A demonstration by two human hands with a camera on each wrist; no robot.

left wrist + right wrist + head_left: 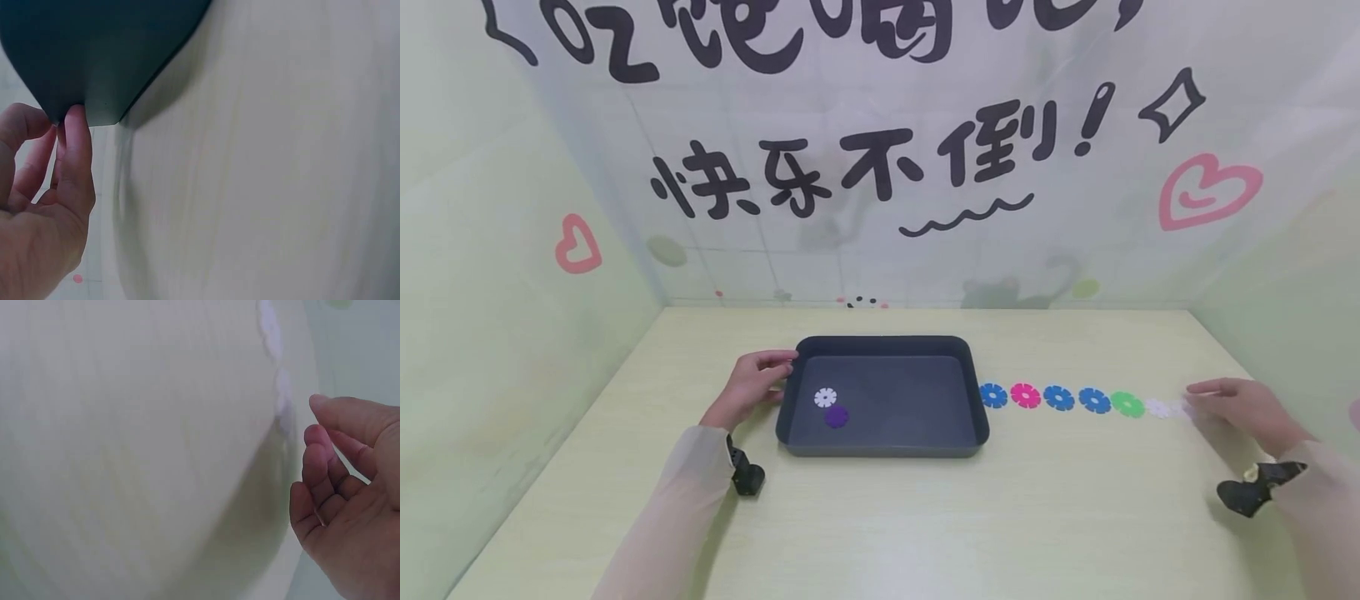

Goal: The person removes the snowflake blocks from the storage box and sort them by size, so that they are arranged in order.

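A dark grey rectangular tray [883, 451] lies on the table. My left hand [750, 385] grips its left side near the back corner; in the left wrist view, fingertips of the left hand [53, 194] meet the tray's dark wall [94, 69]. Inside the tray are a white notched disc [825, 397] and a purple one [837, 417], touching or nearly so. At the right end of a row of discs, my right hand [1255, 410] hovers by the pale discs [1157, 407]. The right wrist view shows the right hand [350, 494] with loosely bent fingers, apart from the white discs [283, 394].
From the tray's right side runs the row: a blue disc [993, 396], a pink disc [1025, 396], two more blue ones and a green disc [1127, 405]. Printed cloth walls [850, 267] stand behind the table [880, 525] and at both sides.
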